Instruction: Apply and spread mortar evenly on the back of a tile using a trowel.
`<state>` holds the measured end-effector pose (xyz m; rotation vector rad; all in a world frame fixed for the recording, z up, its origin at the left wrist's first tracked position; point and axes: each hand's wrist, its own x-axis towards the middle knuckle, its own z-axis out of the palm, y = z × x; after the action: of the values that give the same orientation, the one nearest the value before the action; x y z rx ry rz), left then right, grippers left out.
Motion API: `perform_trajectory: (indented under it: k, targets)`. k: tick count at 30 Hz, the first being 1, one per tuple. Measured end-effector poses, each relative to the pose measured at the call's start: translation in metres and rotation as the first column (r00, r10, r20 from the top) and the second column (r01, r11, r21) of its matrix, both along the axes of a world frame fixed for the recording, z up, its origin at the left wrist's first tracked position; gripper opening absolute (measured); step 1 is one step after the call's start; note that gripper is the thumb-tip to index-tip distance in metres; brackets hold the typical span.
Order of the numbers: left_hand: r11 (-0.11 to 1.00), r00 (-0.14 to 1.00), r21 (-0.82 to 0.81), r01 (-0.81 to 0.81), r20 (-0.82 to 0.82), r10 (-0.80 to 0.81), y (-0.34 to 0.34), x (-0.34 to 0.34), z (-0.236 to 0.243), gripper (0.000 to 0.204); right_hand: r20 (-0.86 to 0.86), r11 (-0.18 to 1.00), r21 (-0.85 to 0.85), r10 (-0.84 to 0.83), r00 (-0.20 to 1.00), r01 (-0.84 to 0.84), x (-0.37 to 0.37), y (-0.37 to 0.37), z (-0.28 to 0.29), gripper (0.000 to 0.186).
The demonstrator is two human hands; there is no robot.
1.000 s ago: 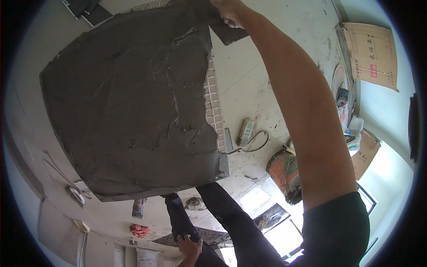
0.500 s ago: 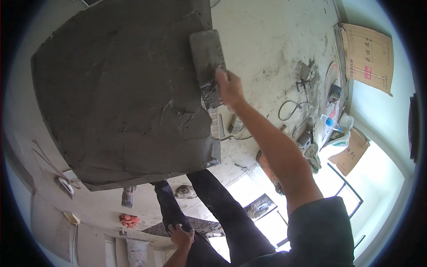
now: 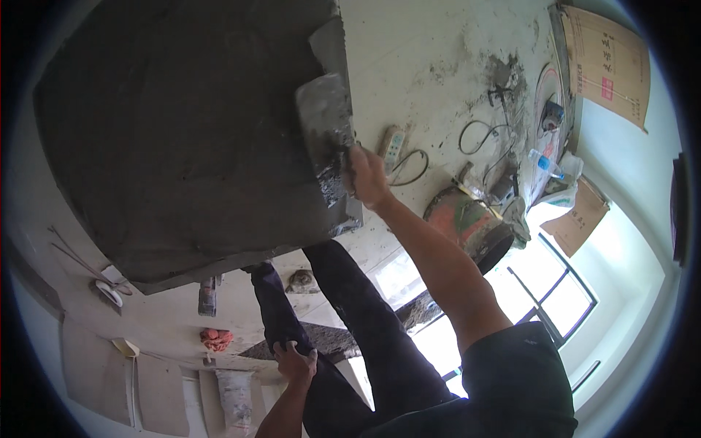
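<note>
Dark grey wet mortar coats the large slab [image 3: 175, 146] in front of me, with a raised, uneven lip along its right edge. My right hand [image 3: 369, 175] is closed round the handle of a trowel [image 3: 323, 109]. The handle is mostly hidden by my fingers. The trowel's wide blade lies on the mortar at the right edge, and clumps of mortar stick to its near end. Lower down, my left hand [image 3: 295, 362] rests on my bent knee, its fingers laid over the dark trouser cloth and holding nothing.
A power strip [image 3: 393, 146] and looped black cable [image 3: 467, 139] lie on the pale floor right of the slab. Beyond my right forearm lies a stained bucket [image 3: 464, 219]. A plastic bottle [image 3: 546, 165], cardboard [image 3: 610, 66] and a red cloth [image 3: 216, 339] lie farther out.
The trowel and my right hand have moved nearer along the slab's right edge. Mortar now covers the ridged patch that showed there. The view has shifted slightly; my left hand stays on the knee.
</note>
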<state>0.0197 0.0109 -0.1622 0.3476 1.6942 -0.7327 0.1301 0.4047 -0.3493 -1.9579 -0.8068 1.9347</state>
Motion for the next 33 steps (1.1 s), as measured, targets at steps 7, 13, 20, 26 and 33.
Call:
perform_trajectory:
  k: [7, 13, 20, 26, 33]
  targets:
    - [0.999, 1.000, 0.046, 0.006, -0.005, -0.006, -0.008, 0.005, -0.002, 0.061, 0.520, 0.932, 0.200, 0.160, 0.839, -0.302, 0.080, -0.012, -0.053, 0.047]
    - [0.998, 1.000, 0.059, 0.013, -0.005, -0.013, -0.021, -0.002, 0.002, 0.062, 0.331, 0.962, 0.028, 0.246, 0.911, -0.270, 0.137, -0.025, -0.020, 0.039]
    - [0.996, 0.999, 0.081, 0.041, 0.002, -0.042, -0.019, 0.004, -0.002, 0.063, 0.665, 0.033, -0.053, 0.747, -0.010, -0.998, 0.114, 0.033, -0.004, 0.038]
    - [0.997, 0.998, 0.039, 0.059, -0.005, -0.059, -0.020, 0.005, 0.000, 0.064, 0.842, -0.132, -0.032, 0.531, -0.098, -0.991, 0.026, 0.181, -0.002, 0.047]
    - [0.999, 1.000, 0.047, 0.018, -0.002, -0.018, -0.006, 0.008, 0.001, 0.065, 0.838, 0.326, 0.405, 0.240, 0.489, -0.854, -0.016, 0.242, -0.046, 0.046]
